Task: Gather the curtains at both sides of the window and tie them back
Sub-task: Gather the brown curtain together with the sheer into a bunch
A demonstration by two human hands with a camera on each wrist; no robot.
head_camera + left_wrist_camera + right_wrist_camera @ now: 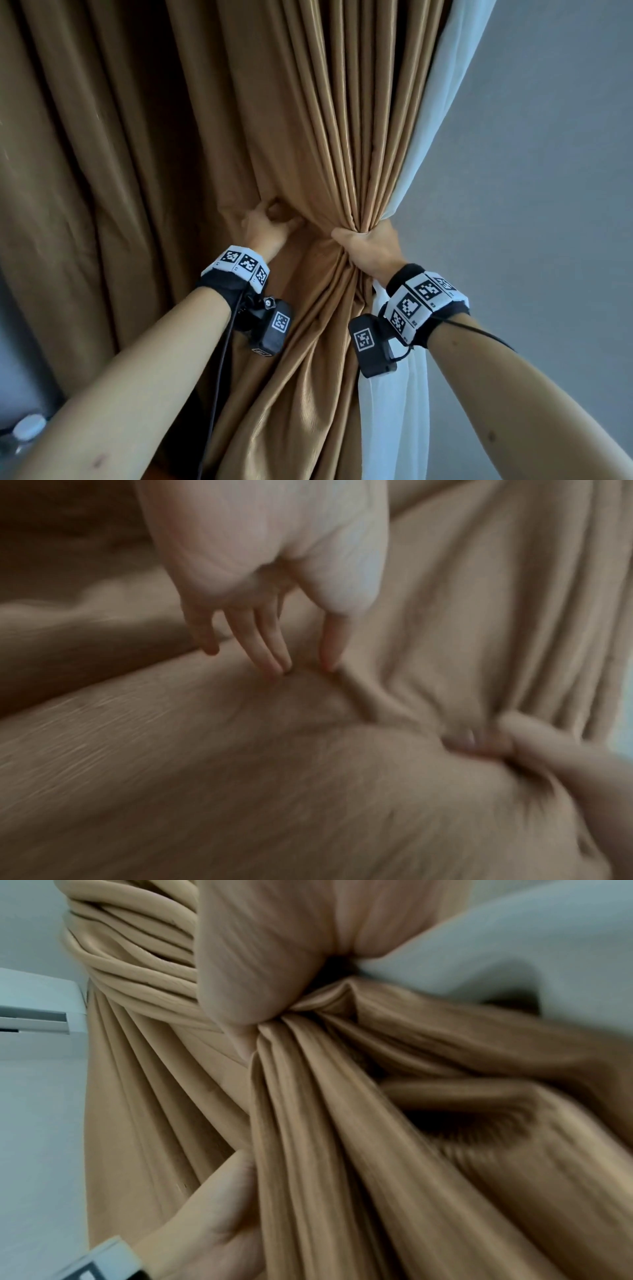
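Observation:
A golden-brown curtain (pixel 308 102) hangs in long pleats, with a white sheer curtain (pixel 445 85) along its right edge. My right hand (pixel 366 246) grips the pleats bunched into a tight waist, the sheer drawn in with them. In the right wrist view its palm (pixel 260 961) wraps the bundle (pixel 308 1069). Just left of it, my left hand (pixel 270 224) pinches a loose fold of the brown cloth. In the blurred left wrist view, fingers and thumb (pixel 301 664) dig into that fold. No tie-back is in view.
A bare grey wall (pixel 531 171) lies to the right of the curtains. A bottle with a white cap (pixel 29 426) stands at the lower left. A white wall unit (pixel 34 1010) shows high beside the curtain in the right wrist view.

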